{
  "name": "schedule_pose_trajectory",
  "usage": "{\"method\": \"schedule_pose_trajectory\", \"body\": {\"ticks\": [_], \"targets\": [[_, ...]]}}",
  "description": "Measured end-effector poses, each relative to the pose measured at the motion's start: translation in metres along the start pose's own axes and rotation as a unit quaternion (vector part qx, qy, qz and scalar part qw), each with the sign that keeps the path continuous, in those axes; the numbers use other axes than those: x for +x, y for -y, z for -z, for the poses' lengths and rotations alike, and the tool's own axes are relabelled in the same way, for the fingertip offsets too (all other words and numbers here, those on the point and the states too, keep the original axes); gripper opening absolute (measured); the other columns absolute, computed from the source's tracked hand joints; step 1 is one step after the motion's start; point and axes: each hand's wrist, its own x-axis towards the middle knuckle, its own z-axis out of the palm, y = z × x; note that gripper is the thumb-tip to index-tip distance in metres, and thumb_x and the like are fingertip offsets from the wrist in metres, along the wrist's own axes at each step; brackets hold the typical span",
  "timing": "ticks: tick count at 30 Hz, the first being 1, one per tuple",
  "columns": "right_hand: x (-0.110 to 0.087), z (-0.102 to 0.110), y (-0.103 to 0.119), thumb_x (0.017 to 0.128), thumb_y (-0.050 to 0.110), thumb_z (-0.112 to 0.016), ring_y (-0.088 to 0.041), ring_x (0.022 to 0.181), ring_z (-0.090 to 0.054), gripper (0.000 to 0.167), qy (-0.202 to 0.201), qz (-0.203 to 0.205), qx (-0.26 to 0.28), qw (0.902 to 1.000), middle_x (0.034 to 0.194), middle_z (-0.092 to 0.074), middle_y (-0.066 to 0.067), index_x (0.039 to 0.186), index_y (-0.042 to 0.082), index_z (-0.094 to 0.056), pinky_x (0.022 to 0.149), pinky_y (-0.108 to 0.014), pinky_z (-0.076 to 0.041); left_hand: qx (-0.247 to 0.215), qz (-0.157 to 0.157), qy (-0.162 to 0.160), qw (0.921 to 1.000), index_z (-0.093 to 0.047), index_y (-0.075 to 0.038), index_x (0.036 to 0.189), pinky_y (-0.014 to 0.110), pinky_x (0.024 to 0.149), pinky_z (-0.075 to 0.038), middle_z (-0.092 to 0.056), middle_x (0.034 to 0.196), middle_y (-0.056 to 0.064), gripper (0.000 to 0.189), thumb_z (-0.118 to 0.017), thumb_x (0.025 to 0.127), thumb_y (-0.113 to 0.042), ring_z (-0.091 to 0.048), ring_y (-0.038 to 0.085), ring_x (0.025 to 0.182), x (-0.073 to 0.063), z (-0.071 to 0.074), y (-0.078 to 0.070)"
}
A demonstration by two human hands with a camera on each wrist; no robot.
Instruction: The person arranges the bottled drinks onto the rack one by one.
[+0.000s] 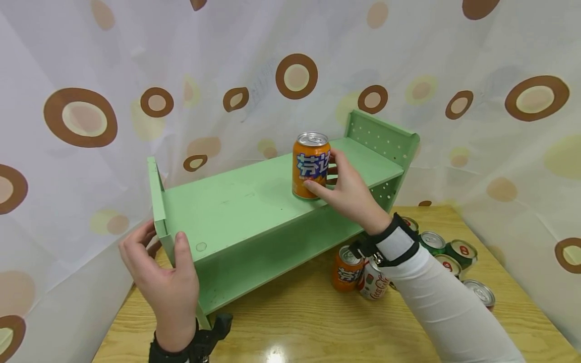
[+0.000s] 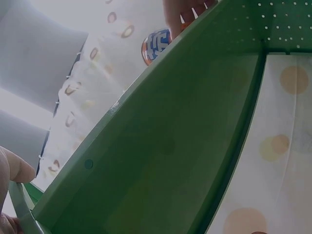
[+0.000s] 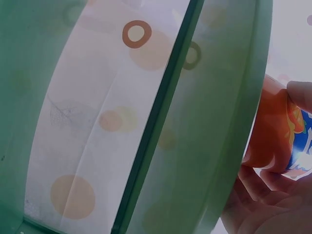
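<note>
Over on the left, the left hand (image 1: 165, 282) grips the near end of the green shelf (image 1: 236, 196), thumb on the front and fingers round behind the end panel (image 1: 157, 196). To the right of those fingers, the right hand (image 1: 349, 196) grasps an orange can (image 1: 310, 169), thumb across its front, the can upright at the front edge of the upper board. I can't tell whether its full weight is down.

Below the right fingers, on the desk (image 1: 272, 333), stand a second orange can (image 1: 347, 269) and a white cola can (image 1: 374, 283) beside it; further right, past the wrist, are some green cans (image 1: 462, 252) and a can near the sleeve (image 1: 481, 292). So by my reckoning one can is up at the board, not yet let go, and the others are down on the desk.

Only the head view shows those desk cans. The left wrist view gives the board's underside, with the can peeking over the edge; the right wrist view shows fingertips by the can's base, hidden from above.
</note>
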Motion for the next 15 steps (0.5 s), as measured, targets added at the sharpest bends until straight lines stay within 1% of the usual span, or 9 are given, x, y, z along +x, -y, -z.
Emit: {"method": "schedule_pose_trajectory", "body": {"ticks": [11, 15], "targets": [[-0.004, -0.013, 0.006, 0.093, 0.022, -0.076, -0.032, 0.122, -0.058, 0.079, -0.007, 0.020, 0.014, 0.9997, 0.137, -0.053, -0.018, 0.155, 0.002, -0.031, 0.102, -0.047, -0.054, 0.002, 0.001, 0.003, 1.0000, -0.056, 0.000, 0.132, 0.024, 0.097, -0.043, -0.048, 0.125, -0.008, 0.043, -0.062, 0.090, -0.002, -0.049, 0.013, 0.122, 0.000, -0.001, 0.002], [-0.004, -0.018, 0.008, 0.094, 0.024, -0.076, -0.032, 0.121, -0.059, 0.079, -0.005, 0.026, 0.017, 0.9995, 0.136, -0.053, -0.017, 0.155, 0.002, -0.031, 0.102, -0.047, -0.054, 0.003, 0.000, 0.003, 1.0000, -0.055, 0.001, 0.132, 0.024, 0.097, -0.044, -0.048, 0.124, -0.009, 0.043, -0.062, 0.090, -0.003, -0.048, 0.013, 0.122, 0.000, -0.001, 0.002]]}}
